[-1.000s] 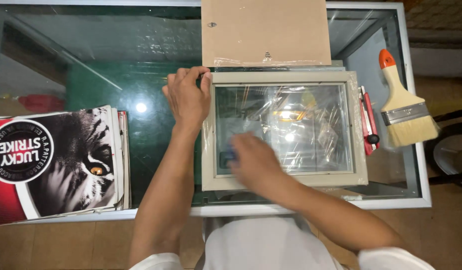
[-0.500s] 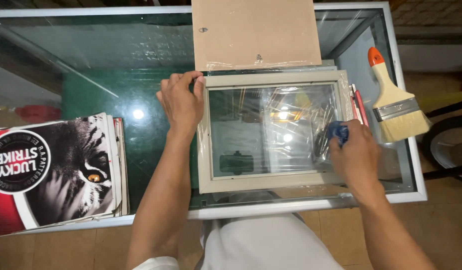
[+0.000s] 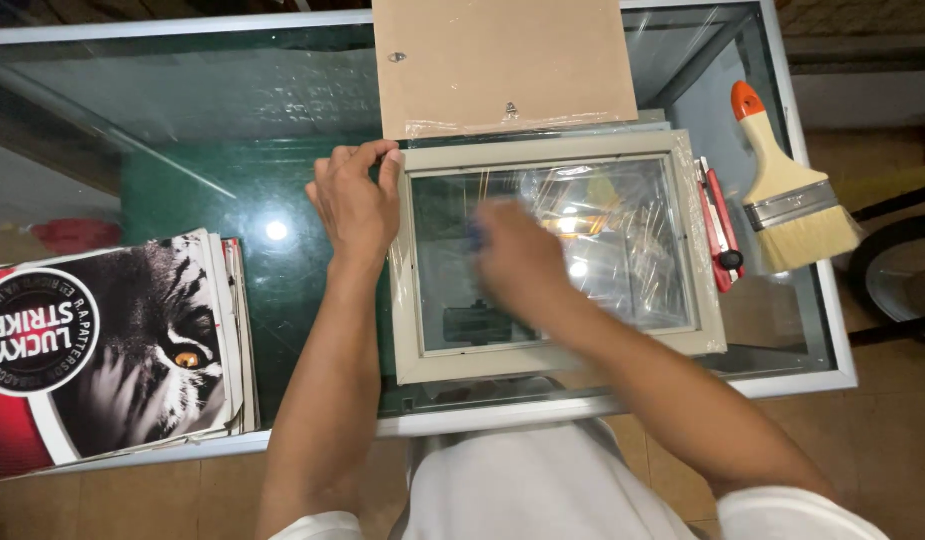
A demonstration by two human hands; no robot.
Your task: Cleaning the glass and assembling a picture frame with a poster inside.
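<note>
A beige picture frame [image 3: 558, 360] with a shiny glass pane lies flat on the glass table [image 3: 233, 130]. My left hand [image 3: 355, 205] presses on the frame's upper left corner, fingers spread over the edge. My right hand [image 3: 518, 262] is blurred with motion over the left half of the pane, closed on a small blue cloth [image 3: 475, 235] that only peeks out by the fingers. A brown backing board [image 3: 503, 65] lies just beyond the frame's top edge.
A wide paintbrush [image 3: 788, 195] with an orange-tipped handle lies at the table's right side, and a red utility knife [image 3: 720, 225] rests against the frame's right edge. A stack of printed posters [image 3: 113, 345] sits at the left front.
My right hand has swept from the frame's right side back across the glass to the left half. My left hand has stayed on the upper left corner.
</note>
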